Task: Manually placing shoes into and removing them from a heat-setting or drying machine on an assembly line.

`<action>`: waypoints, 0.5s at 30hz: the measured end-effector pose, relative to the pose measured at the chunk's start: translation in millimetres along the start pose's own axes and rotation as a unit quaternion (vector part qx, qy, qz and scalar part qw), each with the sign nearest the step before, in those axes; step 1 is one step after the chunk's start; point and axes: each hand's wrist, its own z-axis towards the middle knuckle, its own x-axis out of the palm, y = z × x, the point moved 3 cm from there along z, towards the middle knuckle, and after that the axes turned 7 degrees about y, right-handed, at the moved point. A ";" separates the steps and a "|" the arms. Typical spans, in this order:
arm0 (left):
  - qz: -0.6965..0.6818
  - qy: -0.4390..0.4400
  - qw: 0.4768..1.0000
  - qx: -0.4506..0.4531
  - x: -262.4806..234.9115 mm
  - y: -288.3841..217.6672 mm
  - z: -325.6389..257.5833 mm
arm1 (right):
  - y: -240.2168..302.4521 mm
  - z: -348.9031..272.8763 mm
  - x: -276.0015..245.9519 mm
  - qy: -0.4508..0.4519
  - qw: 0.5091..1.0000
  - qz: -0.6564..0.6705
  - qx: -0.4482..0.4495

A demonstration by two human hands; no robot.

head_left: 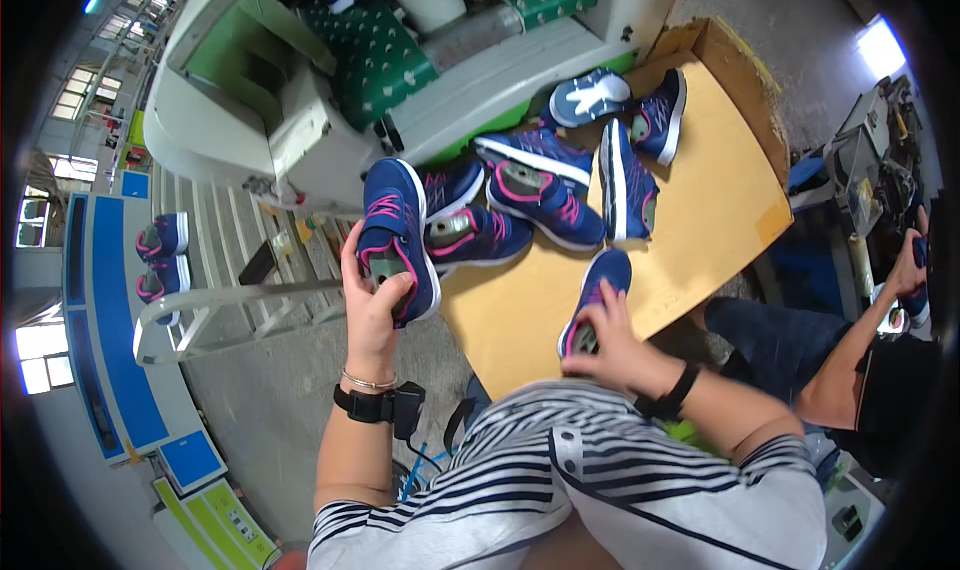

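Observation:
My left hand [368, 295] grips a navy sports shoe with pink laces [397, 232], holding it up at the left edge of a brown cardboard-topped table [712, 205]. My right hand [605, 342] is closed on a second navy and pink shoe [596, 295] that rests near the table's front edge. Several more matching shoes [545, 185] lie in a loose pile on the table beyond both hands, some on their sides. One shoe [590, 97] at the back shows its pale sole.
A white and green machine [300, 90] stands behind the table. A metal roller rack [230, 280] on the left carries two more shoes [160, 255]. Another person [850, 360] sits at the right, arm raised toward a cluttered workbench [875, 160].

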 end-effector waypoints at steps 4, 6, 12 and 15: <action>-0.033 0.040 0.996 0.069 35.6 -28.4 59.1 | -10.7 0.8 29.7 -0.152 0.988 0.031 0.012; -0.028 0.032 0.992 0.122 49.3 -46.9 110.8 | -22.9 -1.2 25.5 -0.212 0.968 0.135 0.013; 0.189 -0.137 0.951 0.202 33.3 -94.3 321.5 | -43.8 -46.6 3.7 -0.191 0.919 0.332 0.097; 0.297 -0.169 0.939 0.035 -3.2 -80.7 383.4 | -31.8 -70.6 -32.1 -0.211 0.844 0.487 0.075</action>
